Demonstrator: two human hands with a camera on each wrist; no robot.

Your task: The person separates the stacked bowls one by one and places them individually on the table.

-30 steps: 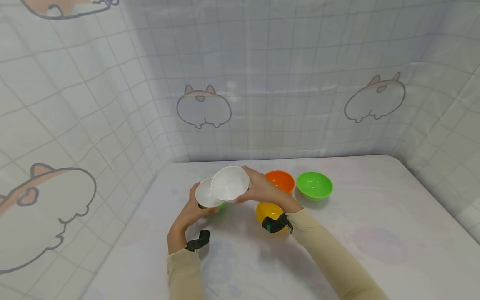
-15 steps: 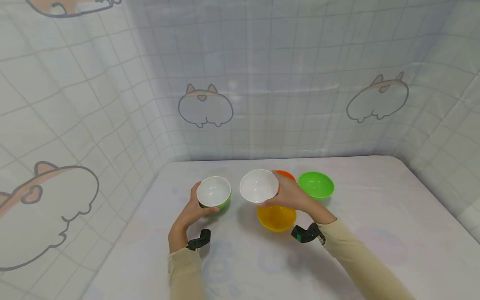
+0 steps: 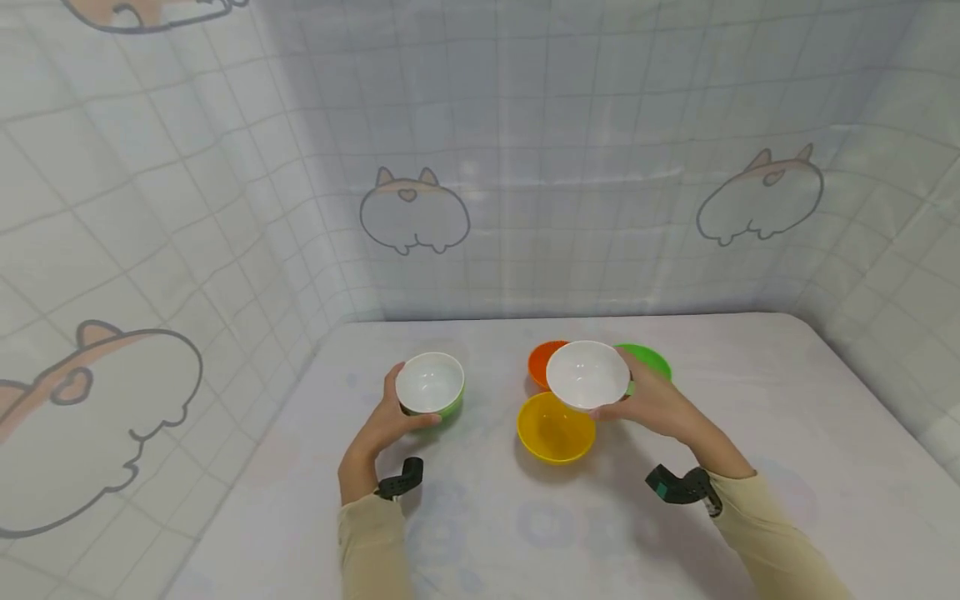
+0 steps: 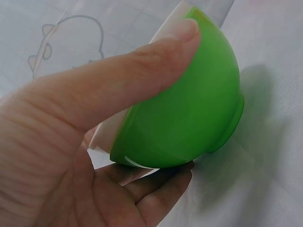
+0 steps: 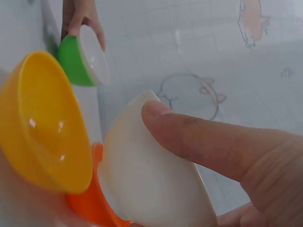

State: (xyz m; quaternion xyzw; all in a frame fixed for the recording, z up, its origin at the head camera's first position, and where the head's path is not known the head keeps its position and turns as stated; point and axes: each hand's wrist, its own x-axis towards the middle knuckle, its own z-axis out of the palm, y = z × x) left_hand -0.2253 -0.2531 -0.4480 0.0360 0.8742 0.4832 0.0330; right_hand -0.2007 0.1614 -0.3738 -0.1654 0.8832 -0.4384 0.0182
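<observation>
On the left, my left hand [image 3: 381, 423] grips a green bowl [image 4: 189, 104] with a white bowl [image 3: 430, 382] nested inside it. The thumb lies along the near side just under the rims, with the other fingers round the far side. The foot of the green bowl is close over the tablecloth in the left wrist view. My right hand [image 3: 654, 402] pinches a second white bowl [image 3: 587, 377] by its right side, thumb near the rim. This bowl is held up with its opening towards the head camera, and nothing shows inside it.
A yellow bowl [image 3: 555, 433] stands just in front of the raised white bowl. Behind lie an orange bowl [image 3: 542, 365] and another green bowl [image 3: 652, 360], both partly covered. A grid-patterned curtain [image 3: 570, 250] hangs behind the table [image 3: 480, 533].
My right hand has carried its white bowl rightwards, away from the left stack, across and past the front of the orange bowl. My left hand keeps its hold and has hardly moved.
</observation>
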